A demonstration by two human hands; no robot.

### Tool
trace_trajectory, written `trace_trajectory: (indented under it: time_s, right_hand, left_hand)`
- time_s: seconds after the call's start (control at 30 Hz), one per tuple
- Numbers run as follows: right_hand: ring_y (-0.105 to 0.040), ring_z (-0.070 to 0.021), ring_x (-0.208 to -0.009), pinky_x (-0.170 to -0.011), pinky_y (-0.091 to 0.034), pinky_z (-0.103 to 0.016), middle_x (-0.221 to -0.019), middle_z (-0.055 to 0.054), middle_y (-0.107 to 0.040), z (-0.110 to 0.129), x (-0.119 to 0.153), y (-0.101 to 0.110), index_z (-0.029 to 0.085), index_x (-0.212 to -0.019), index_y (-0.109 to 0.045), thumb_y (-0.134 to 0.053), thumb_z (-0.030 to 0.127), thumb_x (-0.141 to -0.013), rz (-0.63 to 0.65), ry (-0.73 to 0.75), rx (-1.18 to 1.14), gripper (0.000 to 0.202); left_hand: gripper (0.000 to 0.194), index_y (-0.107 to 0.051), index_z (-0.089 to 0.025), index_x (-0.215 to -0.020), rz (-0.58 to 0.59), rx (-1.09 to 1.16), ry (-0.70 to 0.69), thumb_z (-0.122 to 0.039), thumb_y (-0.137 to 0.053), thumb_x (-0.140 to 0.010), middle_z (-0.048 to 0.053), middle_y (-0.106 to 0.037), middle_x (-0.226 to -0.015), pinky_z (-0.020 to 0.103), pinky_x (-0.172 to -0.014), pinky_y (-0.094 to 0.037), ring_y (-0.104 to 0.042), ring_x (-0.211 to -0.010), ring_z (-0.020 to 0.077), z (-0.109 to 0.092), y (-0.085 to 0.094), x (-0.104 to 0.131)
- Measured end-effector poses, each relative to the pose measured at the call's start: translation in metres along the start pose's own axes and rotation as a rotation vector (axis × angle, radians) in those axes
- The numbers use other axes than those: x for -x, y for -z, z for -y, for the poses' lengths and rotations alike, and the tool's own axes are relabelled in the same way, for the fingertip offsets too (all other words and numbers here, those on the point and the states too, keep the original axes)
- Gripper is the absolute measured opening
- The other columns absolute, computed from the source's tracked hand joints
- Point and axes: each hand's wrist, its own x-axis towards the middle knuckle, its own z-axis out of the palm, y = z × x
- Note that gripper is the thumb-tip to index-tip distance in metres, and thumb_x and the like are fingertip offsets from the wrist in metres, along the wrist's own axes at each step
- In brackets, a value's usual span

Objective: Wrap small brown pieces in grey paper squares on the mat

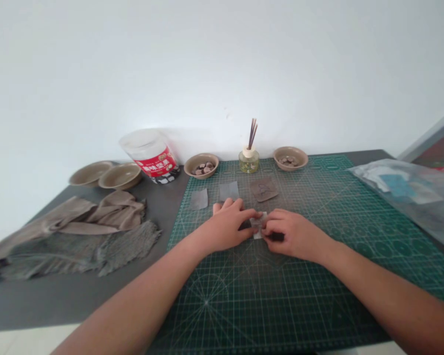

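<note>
A small clear plastic packet (pixel 258 226) with whitish edges lies on the green cutting mat (pixel 237 305), between my two hands. My left hand (pixel 231 224) rests on the mat, its thumb and forefinger spread around the packet's left side, the other fingers stretched forward. My right hand (pixel 290 232) has thumb and fingers pinched together at the packet's right edge. Beyond them lie two small grey squares (pixel 199 199) (pixel 228 191) and a brown square with dark marks (pixel 264 189).
Two bowls with brown round pieces (pixel 202 166) (pixel 290 158) flank a reed diffuser (pixel 249 160) at the back. Leftward are a red-labelled tub (pixel 151 157), two more bowls (pixel 91 173) (pixel 120 176) and crumpled cloths (pixel 77 234). A plastic bag (pixel 407 190) lies right.
</note>
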Motion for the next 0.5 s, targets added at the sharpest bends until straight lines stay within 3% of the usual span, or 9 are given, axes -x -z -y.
trace_trajectory:
  time_s: [0.33, 0.5]
  right_hand:
    - [-0.06, -0.0184, -0.09, -0.083, -0.048, -0.032, -0.096, -0.003, -0.067, -0.0079, 0.001, -0.0002, 0.02, -0.081, -0.064, -0.068, 0.013, -0.083, -0.053, -0.049, -0.014, 0.009]
    - [-0.059, -0.0194, -0.089, -0.081, -0.048, -0.033, -0.091, -0.003, -0.066, -0.0055, 0.0026, 0.0023, 0.02, -0.078, -0.063, -0.068, 0.01, -0.08, -0.04, -0.033, 0.004, 0.011]
  left_hand:
    - [0.041, -0.057, -0.04, -0.133, 0.031, 0.013, 0.012, -0.051, -0.049, -0.095, 0.007, -0.052, -0.105, 0.047, -0.089, -0.036, -0.045, -0.102, 0.0292, -0.0007, 0.0025, 0.0006]
    - [0.041, -0.057, -0.04, -0.133, 0.034, 0.027, 0.014, -0.052, -0.049, -0.095, 0.007, -0.052, -0.105, 0.048, -0.089, -0.036, -0.044, -0.104, 0.0301, -0.0014, 0.0036, 0.0005]
